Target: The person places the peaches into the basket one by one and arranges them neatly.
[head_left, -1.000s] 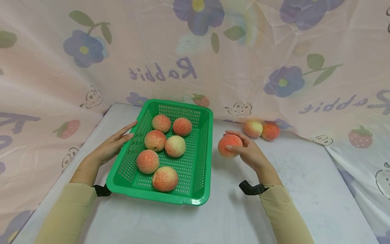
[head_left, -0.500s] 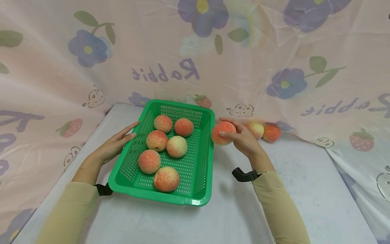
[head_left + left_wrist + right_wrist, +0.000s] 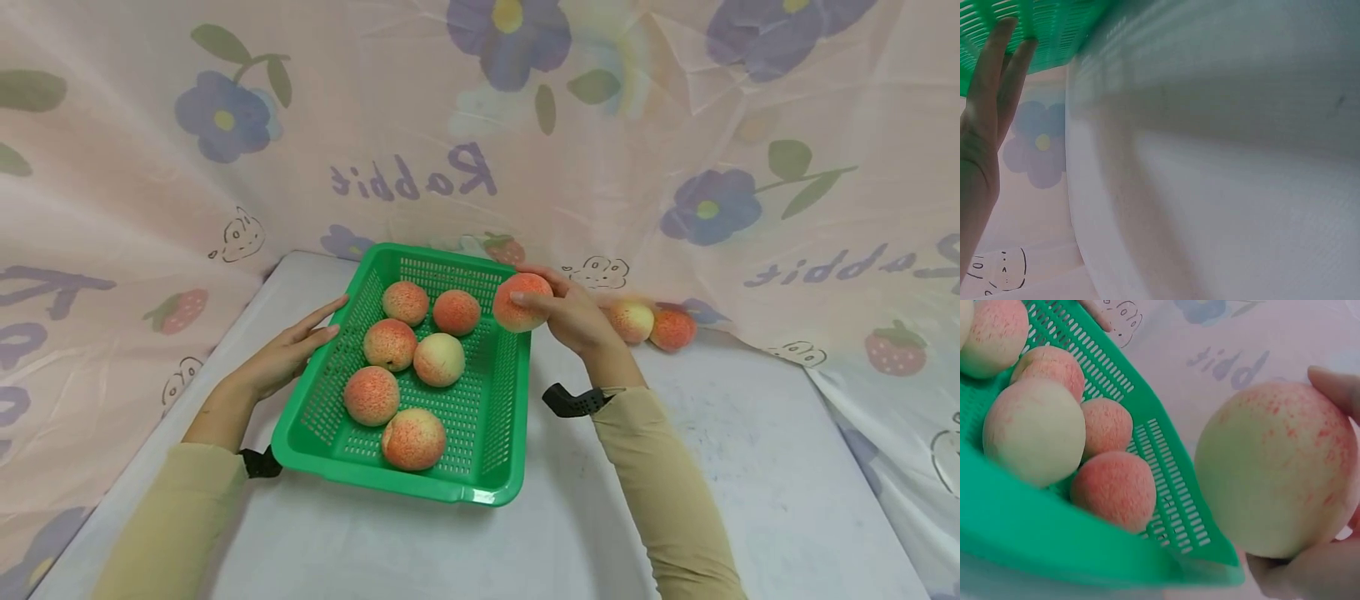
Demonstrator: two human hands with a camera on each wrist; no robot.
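Observation:
My right hand grips a peach between thumb and fingers, over the far right corner of the green basket. In the right wrist view the held peach shows a pale underside and red-speckled skin, above the corner of the rim. Several peaches lie inside the basket, mostly on its left side. My left hand rests against the basket's left side with fingers extended. The left wrist view shows its fingers straight along the perforated wall.
Two more peaches, a yellowish one and a redder one, sit together at the back right of the white table. A printed curtain hangs behind and on both sides.
My right hand has carried the peach left and away from me, from beside the basket to over its far right corner. The left hand stays at the basket's side.

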